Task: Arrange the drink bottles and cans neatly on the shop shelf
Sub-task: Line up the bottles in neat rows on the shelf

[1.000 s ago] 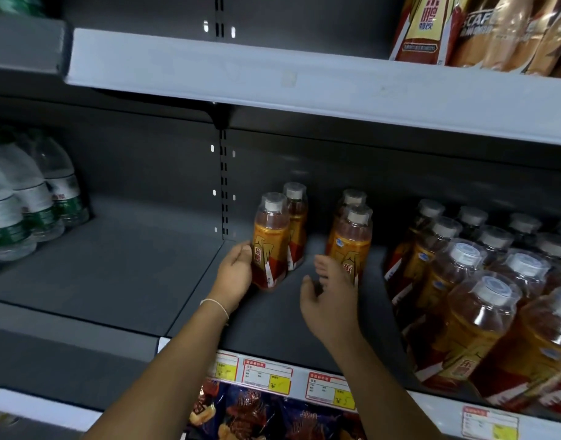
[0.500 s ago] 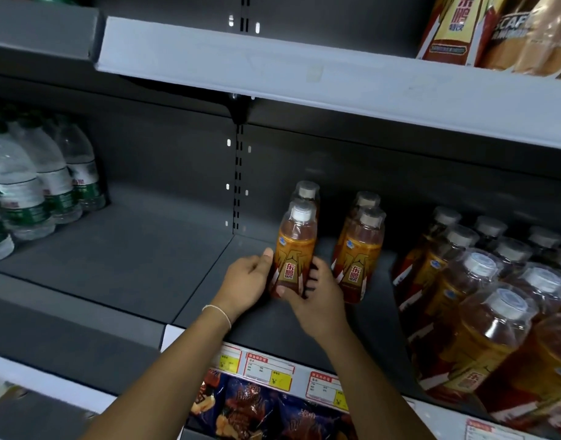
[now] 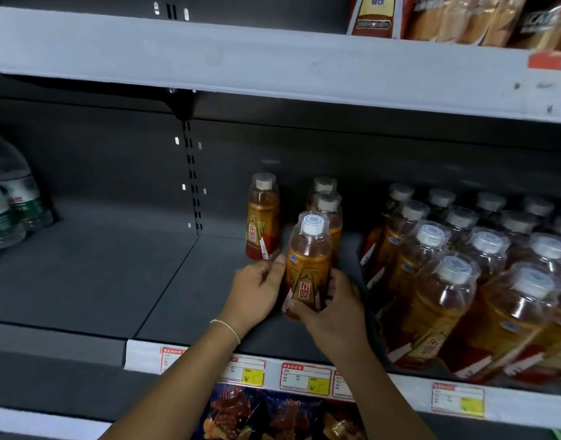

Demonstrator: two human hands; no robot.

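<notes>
An orange drink bottle (image 3: pixel 309 265) with a clear cap cover stands near the front of the dark shelf (image 3: pixel 183 300). My left hand (image 3: pixel 257 293) grips its left side and my right hand (image 3: pixel 330 309) wraps its lower right side. Behind it, one lone orange bottle (image 3: pixel 263 217) stands at the left. Two more orange bottles (image 3: pixel 328 204) stand in a line at the right, partly hidden by the held bottle. A packed block of the same bottles (image 3: pixel 463 274) fills the right of the shelf.
Water bottles with green labels (image 3: pixel 9 201) stand at the far left. An upper shelf (image 3: pixel 272 68) carries snack packs (image 3: pixel 463 17). Price tags (image 3: pixel 304 377) line the shelf's front edge, with snack bags (image 3: pixel 272 414) below. A bare stretch of shelf lies left of the orange bottles.
Both hands have drawn the front-left bottle forward and to the right, toward the shelf's front edge. The bottle behind it now stands alone. The camera moved closer and leftward.
</notes>
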